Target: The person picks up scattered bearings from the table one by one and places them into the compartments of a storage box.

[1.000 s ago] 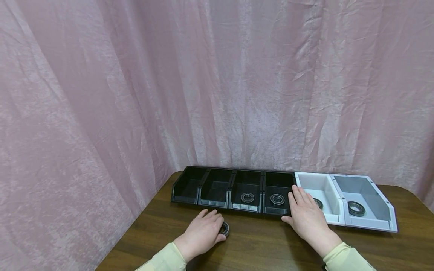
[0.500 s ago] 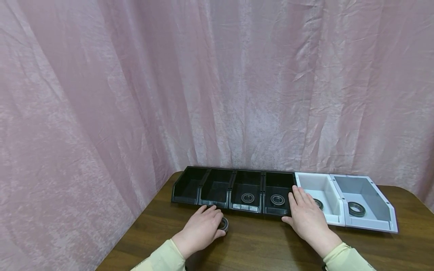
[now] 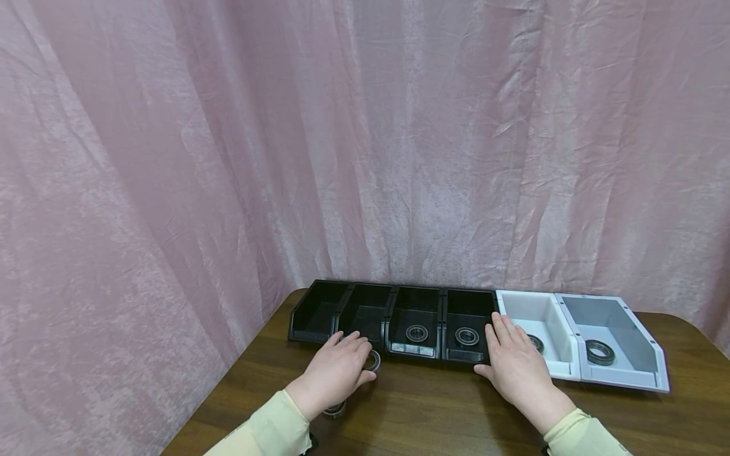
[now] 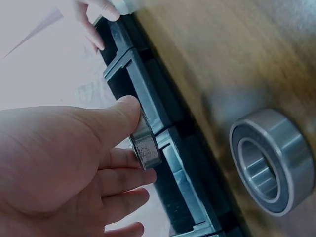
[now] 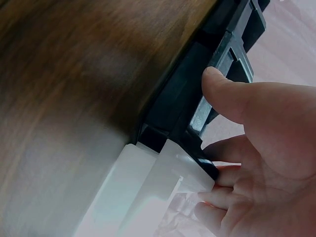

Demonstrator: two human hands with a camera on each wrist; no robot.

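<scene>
My left hand (image 3: pixel 333 375) pinches a ball bearing (image 4: pixel 146 148) between thumb and fingers, just above the front lip of the second black bin (image 3: pixel 365 310) from the left. A second bearing (image 4: pixel 296 153) lies on the wooden table below that hand; in the head view the wrist partly covers it. My right hand (image 3: pixel 516 361) rests with straight fingers where the rightmost black bin (image 3: pixel 469 301) meets the white bin (image 3: pixel 527 299). Its thumb (image 5: pixel 216 89) lies at the black bin's front lip, and its fingers reach over the side walls.
Single bearings lie in the third black bin (image 3: pixel 417 301), the rightmost black bin, the white bin and the grey bin (image 3: pixel 618 323) at the right end. The bins form one row along the back of the table (image 3: pixel 422 411). A pink curtain (image 3: pixel 365 139) hangs behind.
My left hand has moved forward with the bearing, from the table up to the second bin's front edge. The bearing under the wrist has come into view. My right hand has stayed put.
</scene>
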